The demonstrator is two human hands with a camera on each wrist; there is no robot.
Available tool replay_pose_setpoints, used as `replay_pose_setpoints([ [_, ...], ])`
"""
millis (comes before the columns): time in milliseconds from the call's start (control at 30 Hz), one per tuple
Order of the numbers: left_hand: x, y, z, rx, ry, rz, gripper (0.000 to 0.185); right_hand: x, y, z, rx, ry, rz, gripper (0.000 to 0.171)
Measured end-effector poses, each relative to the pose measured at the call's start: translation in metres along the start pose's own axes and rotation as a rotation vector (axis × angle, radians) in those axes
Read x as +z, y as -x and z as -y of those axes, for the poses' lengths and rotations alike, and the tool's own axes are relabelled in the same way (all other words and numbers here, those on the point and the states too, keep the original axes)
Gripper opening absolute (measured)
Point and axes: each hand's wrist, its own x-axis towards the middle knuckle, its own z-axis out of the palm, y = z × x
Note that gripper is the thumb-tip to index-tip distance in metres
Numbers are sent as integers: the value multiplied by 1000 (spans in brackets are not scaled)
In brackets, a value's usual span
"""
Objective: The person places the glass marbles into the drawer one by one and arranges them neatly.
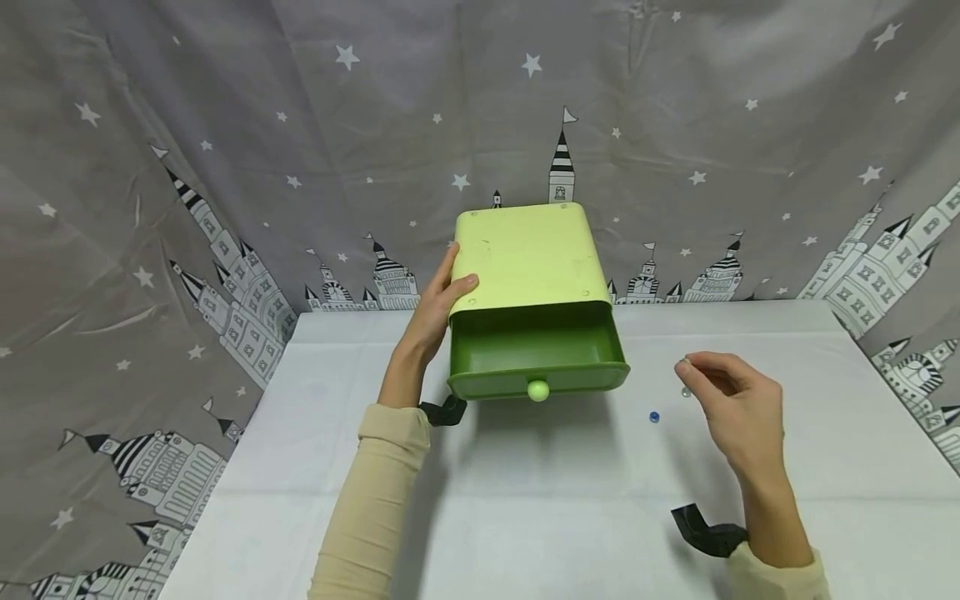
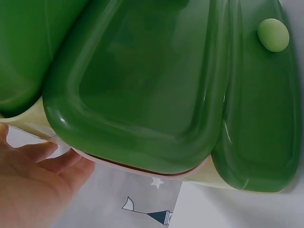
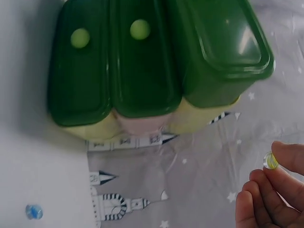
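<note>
- A grey fabric backdrop (image 1: 225, 167), creased and printed with white stars and striped castle towers, hangs behind and to both sides of the work area.
- A white table (image 1: 525, 500), smooth and matt, carries everything else in the head view.
- A pale green plastic drawer cabinet (image 1: 525, 258) with rounded corners stands at the far middle of the table; the right wrist view shows three dark green drawers in it, stacked one above another.
- The top drawer (image 1: 536, 346) is pulled out toward the person, a glossy dark green tray with a rounded rim and a round pale green knob (image 1: 537, 390) on its front; the part of its inside that shows holds nothing.
- The two lower drawers (image 3: 109, 61) sit pushed in, each with the same pale round knob.
- The left hand (image 1: 438, 308) rests against the cabinet's left side, fingers fairly straight and wrapped over the top front corner, steadying it.
- The right hand (image 1: 731, 400) hovers above the table to the right of the cabinet and well apart from it, fingers drawn narrow.
- A small clear glass marble (image 3: 270, 160) with a yellow streak inside is pinched between the right thumb and fingertips (image 3: 285, 183).
- A second marble, blue (image 1: 654, 416), lies on the bare table between the open drawer and the right hand.
- A lighter marble (image 1: 685, 391) appears just beside the right hand's fingers; whether it lies on the table cannot be told.
</note>
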Motion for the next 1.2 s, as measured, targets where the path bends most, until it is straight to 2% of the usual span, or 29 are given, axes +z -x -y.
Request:
replay_pose_setpoints([
  [200,2,3,-8,-11,-8,8,77,5,-2,12,-93,24,27,11],
  [367,6,10,-20,-19,-7,12,77,10,-3,21,-131,25,52,11],
  [667,0,0,0,1,-5,3,76,24,-7,38,-205,-68,106,8],
  [1200,-1,0,2,3,-9,-1,76,50,-13,62,-292,-142,172,10],
])
